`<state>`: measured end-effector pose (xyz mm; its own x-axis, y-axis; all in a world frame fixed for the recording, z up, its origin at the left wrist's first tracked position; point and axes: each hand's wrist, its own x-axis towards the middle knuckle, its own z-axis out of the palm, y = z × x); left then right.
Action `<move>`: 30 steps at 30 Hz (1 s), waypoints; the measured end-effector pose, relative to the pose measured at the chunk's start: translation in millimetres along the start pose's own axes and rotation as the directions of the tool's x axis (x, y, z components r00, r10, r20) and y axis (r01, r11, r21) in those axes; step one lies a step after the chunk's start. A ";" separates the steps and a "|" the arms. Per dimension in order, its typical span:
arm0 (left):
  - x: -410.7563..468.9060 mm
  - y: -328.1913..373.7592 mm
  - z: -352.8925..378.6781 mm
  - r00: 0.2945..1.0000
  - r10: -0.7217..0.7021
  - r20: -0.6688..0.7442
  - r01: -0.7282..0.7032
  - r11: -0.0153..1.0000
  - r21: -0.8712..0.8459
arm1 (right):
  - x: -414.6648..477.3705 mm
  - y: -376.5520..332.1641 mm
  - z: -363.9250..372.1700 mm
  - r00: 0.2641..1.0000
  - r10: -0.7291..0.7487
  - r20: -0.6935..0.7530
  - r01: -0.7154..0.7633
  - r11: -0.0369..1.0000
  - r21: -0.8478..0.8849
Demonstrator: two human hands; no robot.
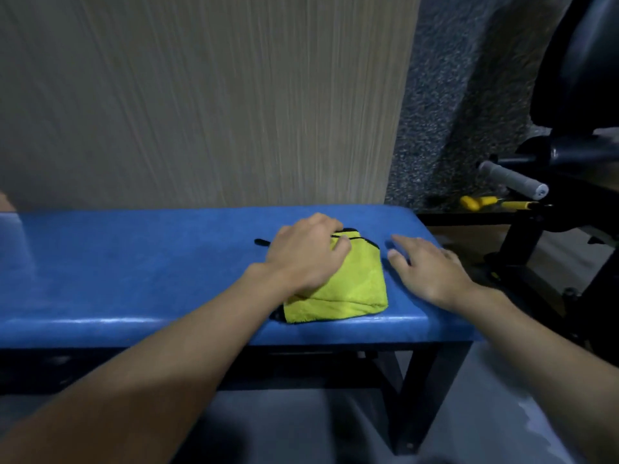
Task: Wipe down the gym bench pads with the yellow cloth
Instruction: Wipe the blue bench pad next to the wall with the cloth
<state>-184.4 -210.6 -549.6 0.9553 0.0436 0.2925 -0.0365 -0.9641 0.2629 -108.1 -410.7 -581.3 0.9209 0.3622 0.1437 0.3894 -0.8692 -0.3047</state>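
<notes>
Bench pad: the blue bench pad (134,272) runs across the view from left to right, and its right end is rounded.
Yellow cloth: the yellow cloth (351,289) lies folded on the bench pad, in its right half, and its near edge almost reaches the front edge of the pad. It has a thin black border.
Left hand: the left hand (304,252) lies on top of the cloth, on its left and far part. The fingers (338,244) are bent over the far edge of the cloth and hold it against the pad.
Right hand: the right hand (432,266) rests on the bench pad just beside the cloth, toward the right end of the pad. Its fingers are stretched and spread, and they hold nothing.
Frame: a black frame (418,380) carries the bench pad from under.
Panel: a wood-grain panel (201,95) stands behind the bench pad.
Machine: a black machine (576,78) is past the right end of the bench pad, with a grey handle (512,180) that points toward the pad and a yellow knob (472,202) lower, near the floor.
</notes>
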 end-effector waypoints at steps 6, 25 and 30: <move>9.6 -1.8 32.8 0.950 -0.094 0.296 0.036 0.980 0.194 | 1.1 8.2 8.7 0.998 -0.029 0.058 0.033 0.997 -0.065; -19.1 3.8 26.4 0.950 -0.146 0.276 0.072 0.962 0.263 | 28.0 -4.0 1.2 0.994 -0.091 0.068 0.092 0.996 -0.009; 31.0 -24.5 36.0 0.949 -0.135 0.284 0.068 0.970 0.236 | 34.3 -10.8 10.7 0.982 -0.066 0.179 0.088 0.989 -0.119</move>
<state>-143.3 -195.0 -580.1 0.9951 0.0975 -0.0187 0.0984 -0.9934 0.0582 -80.5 -385.3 -583.2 0.8810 0.4731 -0.0079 0.4645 -0.8677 -0.1769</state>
